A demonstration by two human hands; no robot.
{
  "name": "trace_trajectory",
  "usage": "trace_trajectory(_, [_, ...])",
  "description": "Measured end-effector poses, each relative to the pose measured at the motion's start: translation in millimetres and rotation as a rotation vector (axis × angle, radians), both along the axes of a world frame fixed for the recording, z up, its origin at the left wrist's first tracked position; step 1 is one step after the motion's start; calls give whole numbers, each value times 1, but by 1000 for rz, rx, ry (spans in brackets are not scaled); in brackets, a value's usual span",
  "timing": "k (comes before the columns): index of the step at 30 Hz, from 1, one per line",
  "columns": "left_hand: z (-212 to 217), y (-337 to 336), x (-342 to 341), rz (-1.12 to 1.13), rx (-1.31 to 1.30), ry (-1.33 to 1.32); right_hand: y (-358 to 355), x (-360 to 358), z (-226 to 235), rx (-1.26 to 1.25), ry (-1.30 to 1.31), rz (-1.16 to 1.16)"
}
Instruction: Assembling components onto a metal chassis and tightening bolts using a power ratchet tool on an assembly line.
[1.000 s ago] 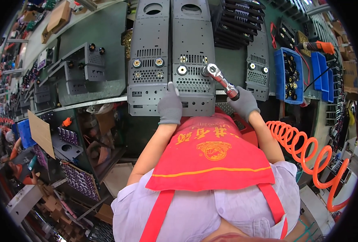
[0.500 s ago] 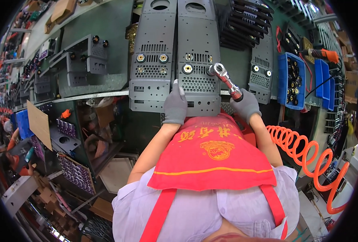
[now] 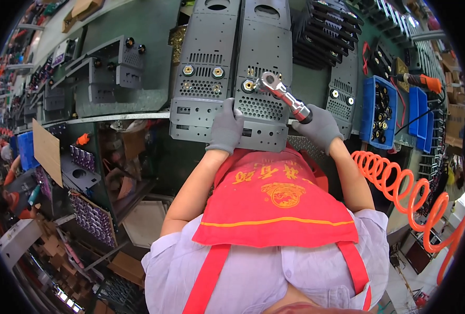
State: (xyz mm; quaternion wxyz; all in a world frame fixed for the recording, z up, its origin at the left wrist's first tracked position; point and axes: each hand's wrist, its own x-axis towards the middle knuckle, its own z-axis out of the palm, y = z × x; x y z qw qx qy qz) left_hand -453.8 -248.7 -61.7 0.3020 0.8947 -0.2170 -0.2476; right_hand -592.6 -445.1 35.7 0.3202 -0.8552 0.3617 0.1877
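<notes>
**Ratchet wrench set on a panel fitting**

Two grey perforated metal panels (image 3: 258, 78) are laid side by side on the green workbench (image 3: 138, 94), the right one nearest the apron. Its lower left edge is pressed by the gloved left hand (image 3: 226, 128), fingers flat and clamped on nothing. A ratchet wrench (image 3: 284, 97) is gripped at its handle by the gloved right hand (image 3: 320, 128); its head is seated over a brass fitting (image 3: 249, 85) on that right panel.
</notes>
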Motion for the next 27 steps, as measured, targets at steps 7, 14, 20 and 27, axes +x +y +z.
trace_trajectory(7, [-2, -1, -2, 120, -211, 64, 7, 27, -27, -16, 27, 69])
trace_trajectory(14, [-3, -2, -3, 176, -222, 100, 3, 32, -22, 2, 61, 97])
trace_trajectory(20, [1, -4, -6, 161, -218, 54, 8, 28, -24, -19, 89, 67])
trace_trajectory(27, [8, -4, -4, 155, -196, 113, 9, 29, -22, -31, 81, 58])
